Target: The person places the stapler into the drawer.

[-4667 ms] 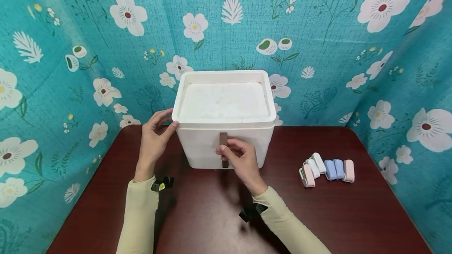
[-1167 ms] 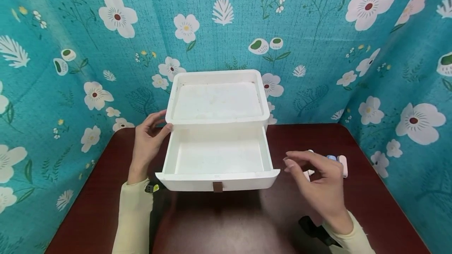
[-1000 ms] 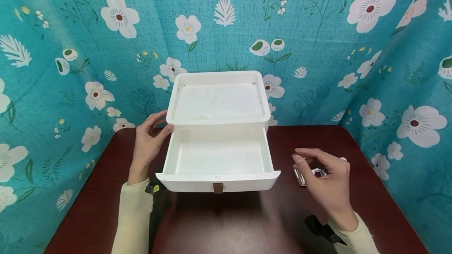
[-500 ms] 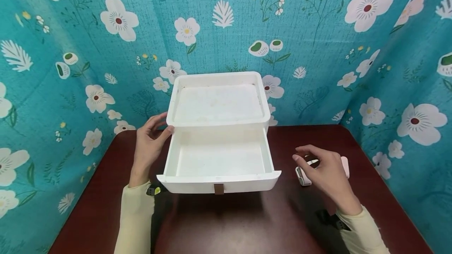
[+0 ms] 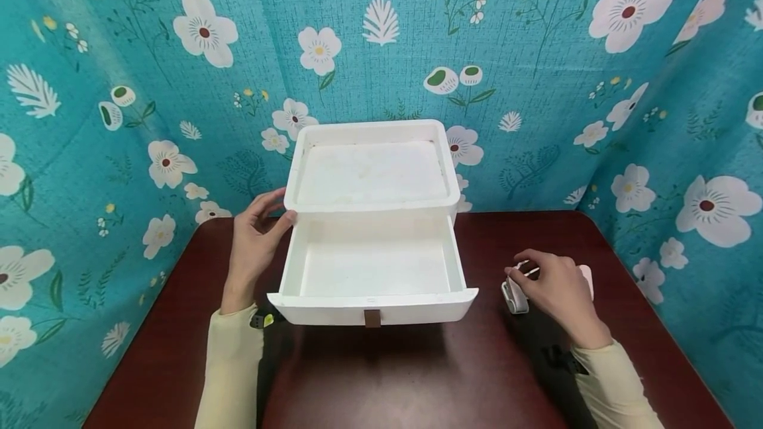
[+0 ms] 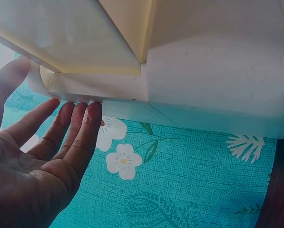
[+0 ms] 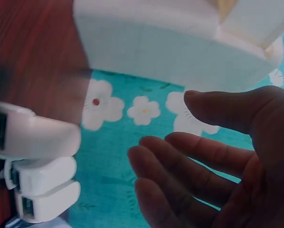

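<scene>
A white storage box [image 5: 444, 198] stands on the table with its drawer [image 5: 417, 315] pulled out and bare inside. On the drawer front is a brown strap [image 5: 372, 318]. My left hand [image 5: 253, 250] touches the box's left front corner, thumb at the front edge; in the left wrist view its fairly straight fingertips rest on the side. My right hand [image 5: 557, 290] is over several small rounded plastic pieces, hiding some of them. Its thumb and fingers are apart and hold nothing. A pink piece [image 7: 42, 135], white pieces [image 7: 49, 175] and a blue one [image 7: 39, 223] show in the right wrist view.
The dark red table [image 5: 381, 376] carries everything. Another pink piece [image 5: 587, 280] shows past the right hand. A teal flowered curtain [image 5: 381, 71] hangs behind the box and along both sides.
The drawer was shut with the right hand at its strap; it is now pulled out. The right hand has moved right and down to the small pieces. The left hand stays at the corner.
</scene>
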A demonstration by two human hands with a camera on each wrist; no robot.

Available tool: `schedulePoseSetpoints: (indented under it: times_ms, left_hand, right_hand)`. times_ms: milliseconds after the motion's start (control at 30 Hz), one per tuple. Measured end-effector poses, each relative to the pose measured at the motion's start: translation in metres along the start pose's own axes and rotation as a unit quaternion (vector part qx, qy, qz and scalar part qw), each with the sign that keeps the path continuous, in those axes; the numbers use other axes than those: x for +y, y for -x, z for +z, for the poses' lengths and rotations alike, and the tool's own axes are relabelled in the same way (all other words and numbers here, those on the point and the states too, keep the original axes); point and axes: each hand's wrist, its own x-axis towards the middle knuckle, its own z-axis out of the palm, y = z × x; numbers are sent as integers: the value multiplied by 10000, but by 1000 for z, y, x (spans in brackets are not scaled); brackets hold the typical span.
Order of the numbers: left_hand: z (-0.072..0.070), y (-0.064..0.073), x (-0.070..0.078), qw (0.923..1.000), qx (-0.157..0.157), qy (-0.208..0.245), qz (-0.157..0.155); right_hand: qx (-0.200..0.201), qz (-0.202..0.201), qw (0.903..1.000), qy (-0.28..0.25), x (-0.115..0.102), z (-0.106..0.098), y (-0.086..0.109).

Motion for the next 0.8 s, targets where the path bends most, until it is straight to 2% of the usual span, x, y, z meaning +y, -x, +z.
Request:
schedulePoseSetpoints:
  times_ms: [233, 433, 567, 800]
  left_hand:
    - [0, -2, -1, 10000, 19, -28, 31]
    - [0, -1, -2, 10000, 13, -71, -7]
    - [0, -1, -2, 10000, -5, -31, -22]
    - [0, 0, -2, 10000, 14, -29, 11]
  right_hand:
    - [-790, 465, 9953, 317, 13, 7, -3]
    - [-1362, 908, 9840, 704, 22, 10, -4]
    - [-1548, 1091, 9782, 852, 24, 15, -4]
    - [-1467, 1057, 9794, 894, 26, 24, -5]
